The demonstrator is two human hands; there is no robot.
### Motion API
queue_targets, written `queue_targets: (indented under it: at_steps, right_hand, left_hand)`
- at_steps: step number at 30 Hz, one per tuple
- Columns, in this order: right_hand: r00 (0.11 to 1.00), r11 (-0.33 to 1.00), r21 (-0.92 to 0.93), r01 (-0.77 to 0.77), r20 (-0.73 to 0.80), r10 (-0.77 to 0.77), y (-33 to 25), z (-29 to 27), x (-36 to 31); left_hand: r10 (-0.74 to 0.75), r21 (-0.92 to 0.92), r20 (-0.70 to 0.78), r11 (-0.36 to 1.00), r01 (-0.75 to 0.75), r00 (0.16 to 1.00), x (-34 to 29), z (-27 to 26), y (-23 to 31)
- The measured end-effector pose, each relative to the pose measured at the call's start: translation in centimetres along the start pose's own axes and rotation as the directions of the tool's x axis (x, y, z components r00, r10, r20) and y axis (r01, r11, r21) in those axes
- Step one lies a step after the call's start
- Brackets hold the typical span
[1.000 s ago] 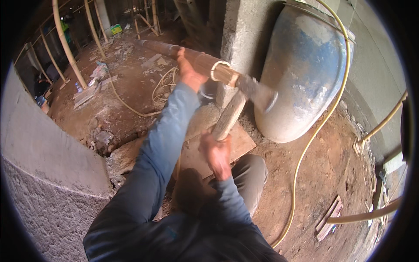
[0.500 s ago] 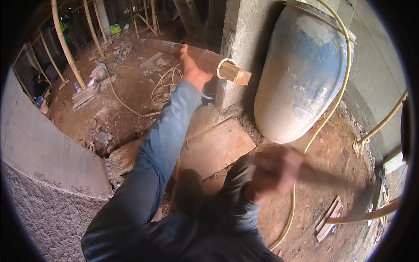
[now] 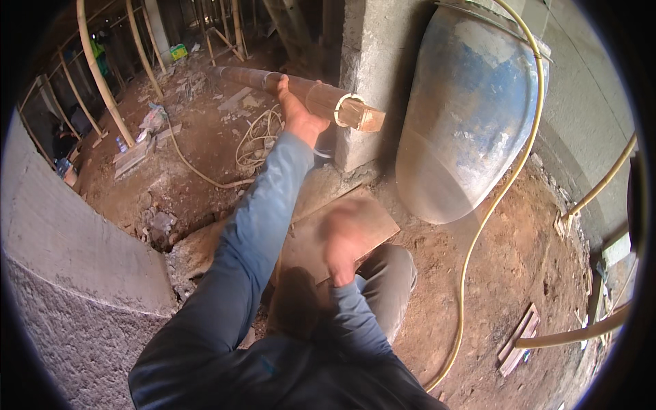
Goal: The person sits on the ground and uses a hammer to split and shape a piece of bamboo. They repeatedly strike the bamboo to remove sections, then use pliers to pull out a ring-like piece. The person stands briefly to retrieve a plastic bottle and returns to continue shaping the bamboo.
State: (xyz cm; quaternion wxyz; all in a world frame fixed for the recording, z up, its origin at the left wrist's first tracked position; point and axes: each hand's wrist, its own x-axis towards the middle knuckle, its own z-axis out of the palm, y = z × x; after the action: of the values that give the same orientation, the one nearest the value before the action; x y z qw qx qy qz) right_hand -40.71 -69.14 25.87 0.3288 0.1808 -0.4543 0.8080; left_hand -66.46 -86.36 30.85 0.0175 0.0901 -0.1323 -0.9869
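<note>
My left hand (image 3: 301,113) grips a brown bamboo pole (image 3: 263,78), held up at arm's length and slanting from far left to near right. A squared piece of wood (image 3: 369,119) sticks out of the pole's pale-rimmed near end. My right hand (image 3: 346,239) is raised in front of my body, below that end and apart from it, heavily blurred. Its closed fingers hold a handled tool that shows only as a faint smear (image 3: 437,174) across the barrel; the exact kind cannot be made out.
A blue and whitish plastic barrel (image 3: 471,116) stands beside a concrete post (image 3: 355,82). A yellow hose (image 3: 468,266) runs down past it. A flat board (image 3: 372,215) lies before me; a rough concrete wall (image 3: 82,225) rises at left. Wood scraps (image 3: 519,339) and bamboo props (image 3: 102,68) are around.
My right hand has swung left and upward from the lower right, the tool with it. My left hand and the pole have shifted only slightly left.
</note>
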Motion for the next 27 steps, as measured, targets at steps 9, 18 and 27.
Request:
queue_targets:
  at_steps: [9, 18, 27]
  right_hand:
    - [0.965, 0.951, 0.261, 0.166, -0.241, -0.103, 1.4, 0.3, -0.2]
    - [0.966, 0.947, 0.190, 0.260, -0.045, -0.256, 0.8, -1.1, 0.0]
    - [0.932, 0.927, 0.285, -0.245, -0.195, 0.307, 1.9, -1.6, -1.7]
  left_hand:
    - [0.085, 0.034, 0.005, 0.996, -0.085, 0.996, -0.8, -1.0, 0.8]
    - [0.084, 0.032, -0.005, 0.996, -0.084, 0.996, -0.5, -1.6, 0.6]
    - [0.041, 0.044, 0.001, 0.998, -0.041, 0.999, -1.3, -2.0, 1.6]
